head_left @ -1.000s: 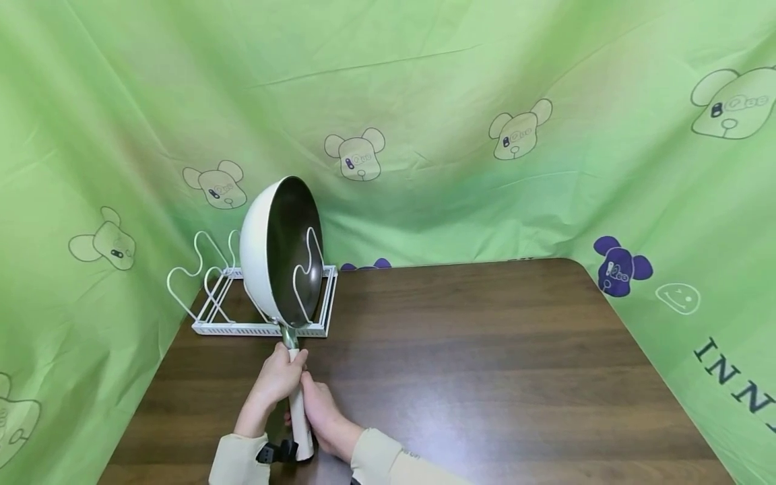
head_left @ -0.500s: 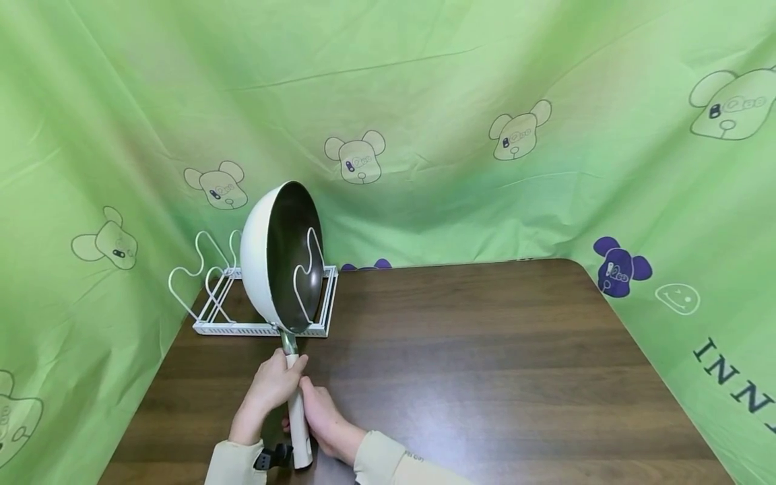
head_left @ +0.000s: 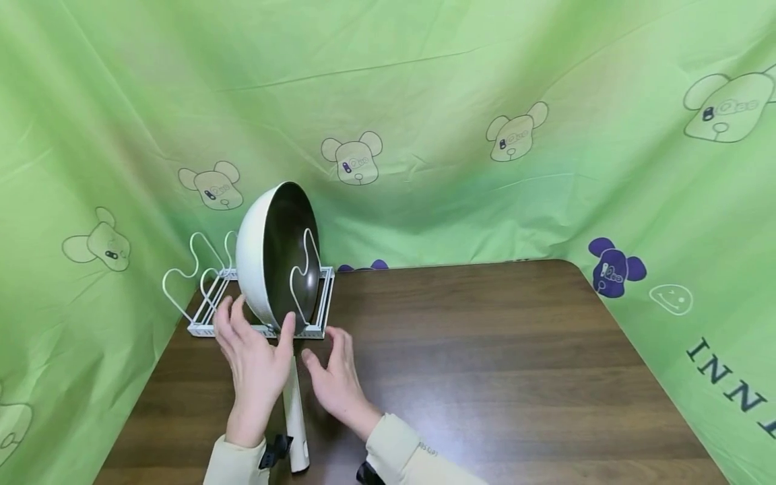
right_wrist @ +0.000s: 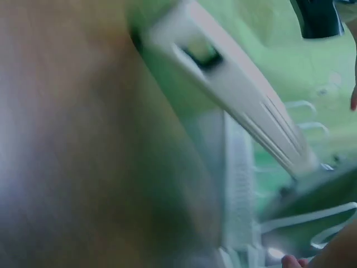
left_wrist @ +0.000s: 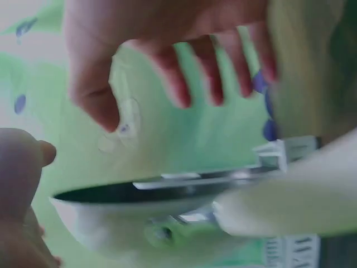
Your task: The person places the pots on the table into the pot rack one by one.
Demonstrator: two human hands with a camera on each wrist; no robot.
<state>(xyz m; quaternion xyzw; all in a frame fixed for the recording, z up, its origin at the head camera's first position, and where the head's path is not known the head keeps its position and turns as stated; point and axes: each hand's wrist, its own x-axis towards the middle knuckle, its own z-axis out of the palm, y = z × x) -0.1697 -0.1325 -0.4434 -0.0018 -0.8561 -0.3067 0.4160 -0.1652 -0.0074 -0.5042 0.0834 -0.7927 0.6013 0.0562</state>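
A deep wok [head_left: 281,242], white outside and dark inside, stands on edge in a white wire pan rack [head_left: 203,330], its dark inside facing right. The pale handle [head_left: 295,417] sticks out toward the person over the table. My left hand [head_left: 254,370] is spread with straightish fingers at the wok's lower left side, its thumb overlapping the rim in the head view. To the right of the handle, my right hand [head_left: 341,384] holds nothing, thumb and fingers apart. In the left wrist view, the wok [left_wrist: 128,223] lies below the right hand's loosely bent fingers.
The rack's wire loops [head_left: 182,276] rise to the left of the wok, and one more loop [head_left: 303,269] stands in front of its inside. The brown wooden table [head_left: 485,370] reaches to the right, with a green patterned cloth [head_left: 436,135] hanging behind and at the sides.
Both hands have let go of the handle. The left hand has moved forward and spread beside the wok; the right has shifted forward and to the right. The wok stays in the rack.
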